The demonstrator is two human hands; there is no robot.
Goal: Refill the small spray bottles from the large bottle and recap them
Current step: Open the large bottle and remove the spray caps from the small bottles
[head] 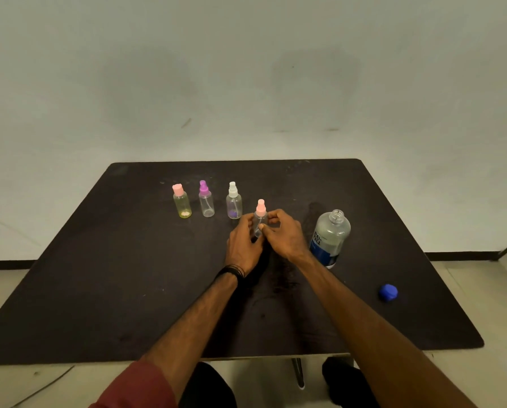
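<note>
Nearest me, both forearms reach forward over the dark desk (99,290) and meet at its middle. My left hand (242,242) has its grip closed around the body of a small clear spray bottle (259,220) with a pink top; my right hand (284,234) pinches the same bottle from the other side, fingers curled. A blue cap (388,292) lies off to the right. The large bottle (330,237) stands uncapped just right of my hands. Farther back, three small bottles (207,201) stand in a row.
</note>
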